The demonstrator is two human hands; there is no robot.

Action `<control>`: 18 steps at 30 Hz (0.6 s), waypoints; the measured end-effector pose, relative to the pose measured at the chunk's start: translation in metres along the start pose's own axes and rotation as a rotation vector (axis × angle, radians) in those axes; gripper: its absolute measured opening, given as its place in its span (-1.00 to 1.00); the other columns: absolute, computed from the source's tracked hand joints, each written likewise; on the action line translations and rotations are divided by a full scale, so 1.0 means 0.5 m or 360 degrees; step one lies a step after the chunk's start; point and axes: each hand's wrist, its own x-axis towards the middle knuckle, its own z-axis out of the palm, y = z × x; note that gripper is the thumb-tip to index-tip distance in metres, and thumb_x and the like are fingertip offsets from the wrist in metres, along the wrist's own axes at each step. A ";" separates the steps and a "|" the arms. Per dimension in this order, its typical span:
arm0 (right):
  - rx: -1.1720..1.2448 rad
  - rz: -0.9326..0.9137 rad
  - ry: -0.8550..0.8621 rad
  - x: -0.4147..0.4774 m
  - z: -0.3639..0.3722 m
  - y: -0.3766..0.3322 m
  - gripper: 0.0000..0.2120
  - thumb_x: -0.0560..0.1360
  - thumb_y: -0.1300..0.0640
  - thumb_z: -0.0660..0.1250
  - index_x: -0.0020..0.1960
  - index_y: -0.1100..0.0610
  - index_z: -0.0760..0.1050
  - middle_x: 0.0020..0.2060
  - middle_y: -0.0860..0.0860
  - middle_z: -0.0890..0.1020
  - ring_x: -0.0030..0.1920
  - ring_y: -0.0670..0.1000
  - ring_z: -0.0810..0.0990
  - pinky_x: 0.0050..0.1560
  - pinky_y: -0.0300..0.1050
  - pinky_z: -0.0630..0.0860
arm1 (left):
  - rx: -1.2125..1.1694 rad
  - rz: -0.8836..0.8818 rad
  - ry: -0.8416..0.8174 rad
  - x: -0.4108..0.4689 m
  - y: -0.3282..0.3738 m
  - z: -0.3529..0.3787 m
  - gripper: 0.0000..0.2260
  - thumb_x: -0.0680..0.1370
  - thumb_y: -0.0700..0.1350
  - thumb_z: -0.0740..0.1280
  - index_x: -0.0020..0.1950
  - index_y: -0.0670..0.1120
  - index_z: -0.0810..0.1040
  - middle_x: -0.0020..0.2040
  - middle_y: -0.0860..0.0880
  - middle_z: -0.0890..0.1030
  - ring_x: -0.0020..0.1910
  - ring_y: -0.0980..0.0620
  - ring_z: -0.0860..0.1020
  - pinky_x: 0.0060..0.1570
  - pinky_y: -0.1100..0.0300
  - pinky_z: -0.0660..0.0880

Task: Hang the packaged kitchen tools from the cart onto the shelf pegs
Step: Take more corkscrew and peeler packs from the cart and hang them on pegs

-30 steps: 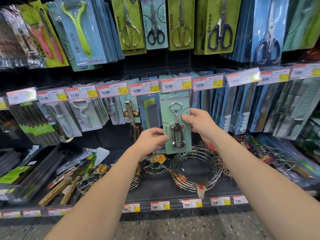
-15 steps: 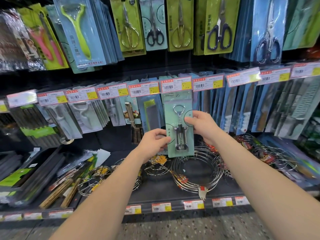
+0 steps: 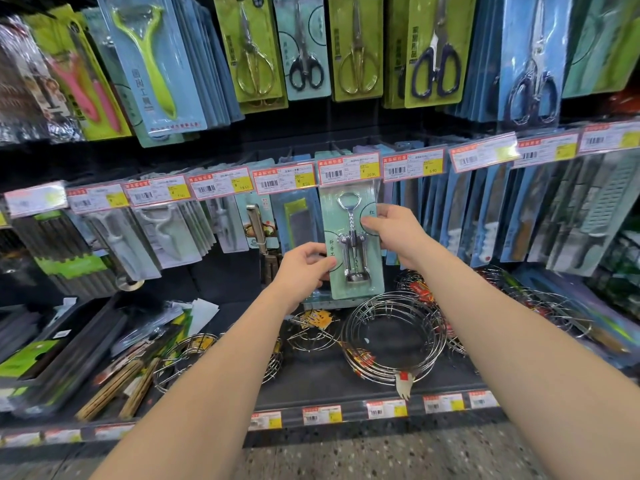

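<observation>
Now I see both hands clamped on the corkscrew pack [image 3: 355, 244] | left hand [image 3: 304, 268] pinches its lower left edge | right hand [image 3: 398, 233] grips its right edge | pack upright, top tucked just under a price tag [image 3: 349, 169] on the middle peg row | wire racks [image 3: 393, 341] below.

carded corkscrew pack [image 3: 355, 244] standing upright against middle peg row, top edge tucking under a price tag. pale green backing card, clear blister, silver winged corkscrew inside, ring head pointing up, wings lying folded down. other packs hanging close on both sides.
</observation>
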 end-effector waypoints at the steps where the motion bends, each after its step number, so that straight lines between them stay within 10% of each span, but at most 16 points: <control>1: 0.0000 -0.0001 0.0004 0.002 -0.001 -0.004 -0.70 0.56 0.14 0.38 0.27 0.16 0.58 0.08 0.08 0.70 0.03 0.06 0.66 -0.02 -0.03 0.60 | 0.0004 0.0006 0.0009 0.003 0.002 0.001 -0.89 0.61 -0.11 0.42 0.12 0.05 0.64 -0.03 0.05 0.75 -0.10 0.05 0.69 -0.04 0.13 0.57; 5: -0.0018 0.0007 0.0037 0.010 -0.007 -0.008 -0.78 0.59 0.17 0.37 0.22 0.16 0.59 -0.08 0.04 0.69 -0.23 -0.07 0.58 -0.33 -0.24 0.43 | 0.0028 0.0014 0.0008 0.011 0.009 0.003 -0.89 0.61 -0.11 0.43 0.11 0.05 0.64 -0.06 0.06 0.75 -0.13 0.07 0.69 -0.06 0.15 0.55; 10: -0.0056 0.0084 0.0059 0.023 -0.003 0.004 -0.63 0.56 0.10 0.39 0.34 0.18 0.53 0.03 0.03 0.63 -0.12 -0.03 0.55 -0.27 -0.19 0.42 | 0.0054 -0.0036 0.0039 0.013 0.005 0.014 -0.88 0.61 -0.14 0.42 0.15 -0.03 0.63 -0.06 0.00 0.72 -0.19 0.08 0.67 -0.15 0.20 0.55; 15: -0.0114 0.0203 0.0075 0.040 0.010 -0.020 -0.40 0.57 0.10 0.40 0.54 0.21 0.29 0.46 0.14 0.43 0.41 0.16 0.45 0.39 0.17 0.43 | 0.0109 -0.0086 0.0158 0.030 0.015 0.016 -0.70 0.62 -0.13 0.41 0.34 -0.11 0.55 -0.03 -0.01 0.66 -0.10 0.04 0.63 -0.01 0.11 0.60; 18: -0.0135 0.0279 0.0108 0.064 0.014 -0.036 -0.42 0.60 0.12 0.38 0.54 0.19 0.27 0.47 0.15 0.42 0.43 0.17 0.43 0.43 0.13 0.39 | 0.0151 -0.0094 0.0157 0.040 0.028 0.014 -0.57 0.62 -0.11 0.40 0.48 -0.11 0.45 0.23 -0.06 0.64 0.18 -0.04 0.61 0.32 0.01 0.51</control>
